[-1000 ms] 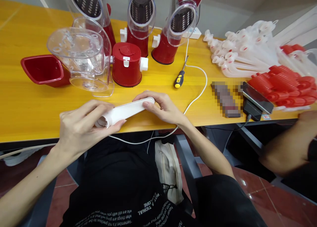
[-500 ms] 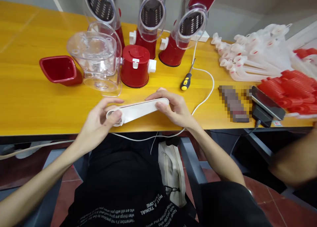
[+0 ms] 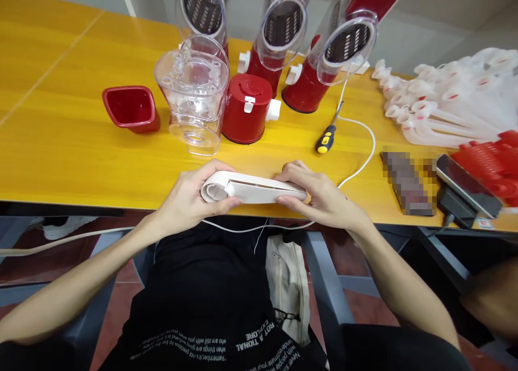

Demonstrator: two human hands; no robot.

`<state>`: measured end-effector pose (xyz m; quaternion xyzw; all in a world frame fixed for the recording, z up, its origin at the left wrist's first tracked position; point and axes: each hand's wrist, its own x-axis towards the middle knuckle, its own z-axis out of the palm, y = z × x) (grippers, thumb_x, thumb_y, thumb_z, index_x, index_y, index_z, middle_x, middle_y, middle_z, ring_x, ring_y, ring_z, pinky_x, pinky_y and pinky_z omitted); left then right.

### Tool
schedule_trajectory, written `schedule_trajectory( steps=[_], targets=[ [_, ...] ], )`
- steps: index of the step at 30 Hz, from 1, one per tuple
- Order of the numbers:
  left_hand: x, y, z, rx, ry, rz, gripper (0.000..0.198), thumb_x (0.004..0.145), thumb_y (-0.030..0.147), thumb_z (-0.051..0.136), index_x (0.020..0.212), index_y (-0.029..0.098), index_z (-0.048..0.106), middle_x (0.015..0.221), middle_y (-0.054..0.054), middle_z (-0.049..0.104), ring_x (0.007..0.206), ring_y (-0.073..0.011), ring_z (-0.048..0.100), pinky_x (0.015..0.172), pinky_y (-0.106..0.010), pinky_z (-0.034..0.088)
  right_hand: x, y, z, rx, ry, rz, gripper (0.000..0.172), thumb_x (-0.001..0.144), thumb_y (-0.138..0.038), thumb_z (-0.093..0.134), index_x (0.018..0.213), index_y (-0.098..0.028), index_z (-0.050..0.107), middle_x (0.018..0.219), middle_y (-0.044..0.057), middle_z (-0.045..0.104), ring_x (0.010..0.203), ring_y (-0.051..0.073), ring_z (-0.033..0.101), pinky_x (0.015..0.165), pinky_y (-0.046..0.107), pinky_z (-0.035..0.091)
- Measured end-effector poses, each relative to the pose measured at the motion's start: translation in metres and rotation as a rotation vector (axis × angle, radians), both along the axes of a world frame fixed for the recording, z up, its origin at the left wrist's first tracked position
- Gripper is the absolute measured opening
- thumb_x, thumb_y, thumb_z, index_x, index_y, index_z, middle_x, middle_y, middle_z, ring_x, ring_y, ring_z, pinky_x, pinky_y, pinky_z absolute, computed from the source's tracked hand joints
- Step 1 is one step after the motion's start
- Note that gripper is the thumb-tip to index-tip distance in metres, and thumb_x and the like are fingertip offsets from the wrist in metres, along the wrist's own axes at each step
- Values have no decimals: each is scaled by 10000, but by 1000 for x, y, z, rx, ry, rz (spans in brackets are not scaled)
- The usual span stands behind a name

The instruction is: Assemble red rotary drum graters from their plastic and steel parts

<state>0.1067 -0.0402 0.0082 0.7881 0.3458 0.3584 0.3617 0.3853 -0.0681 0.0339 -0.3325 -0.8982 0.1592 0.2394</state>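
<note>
A long white plastic crank handle with rounded ends lies across both hands, just above the front edge of the table. My left hand is closed around its wide, hollow end, thumb along the lower side. The narrow end sits in my right hand, fingers behind and thumb in front. A thin gap runs along the handle's upper side. Beyond it stand a clear plastic grater housing and a red round base with a white knob. A red pusher cup is to the left.
Several red rotary graters line the back. A black-and-yellow screwdriver lies by a white cable. On the right are clear bagged white parts, red ribbed parts and a phone. Another person's arm shows at far right.
The crank handle has turned from slanting up rightward to nearly level, showing more of its upper side. Both hands keep hold of it. The camera view has shifted left.
</note>
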Motion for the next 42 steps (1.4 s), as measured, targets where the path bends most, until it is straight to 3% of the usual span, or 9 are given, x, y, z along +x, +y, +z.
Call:
schedule_trajectory(
  steps=[5,11,21,30,34,39,42],
  targets=[
    [-1,-1,1,4,40,-41,385,831,447,755,1096,192,640,845,20,669,683,-105,580,612,-188,449,-1,-2,0,15,-4,-2,159,1017,-291,515,1047,-136,531,931,34,568,864,90,470,772,221,365],
    [2,-1,0,14,57,-38,348,856,436,733,1083,187,647,770,40,615,583,-82,483,536,-186,378,2,-2,-4,-14,16,-3,139,1010,-276,527,1029,-138,527,912,21,566,843,83,465,779,225,350],
    [0,5,2,35,78,-97,332,869,469,715,1019,187,624,731,45,594,575,-88,484,536,-197,371,2,-1,-4,-20,17,0,152,1008,-285,531,1057,-141,536,928,22,575,858,76,461,765,210,353],
    [5,5,4,-78,58,-92,317,871,472,685,993,186,620,702,43,580,557,-90,476,517,-200,367,4,2,-5,-84,39,-16,193,1004,-324,540,1018,-137,584,898,14,595,776,48,479,706,202,352],
    [5,4,4,-122,59,-105,349,923,506,642,1083,198,605,813,11,614,640,-108,556,555,-198,432,7,8,0,-252,61,-76,314,992,-419,544,999,-113,615,877,19,610,712,28,498,626,174,367],
    [6,0,-2,138,20,-19,665,838,477,778,1405,265,502,1263,-80,630,1051,-219,662,869,-316,580,15,28,17,-467,71,-90,462,965,-551,534,904,-99,610,748,16,525,636,29,433,545,166,330],
    [9,-3,-3,278,-33,14,505,910,359,731,1377,309,547,1306,-59,638,1132,-201,648,883,-302,584,19,40,26,-649,118,-47,493,943,-593,559,846,-110,593,755,33,531,658,42,456,578,172,402]
  ],
)
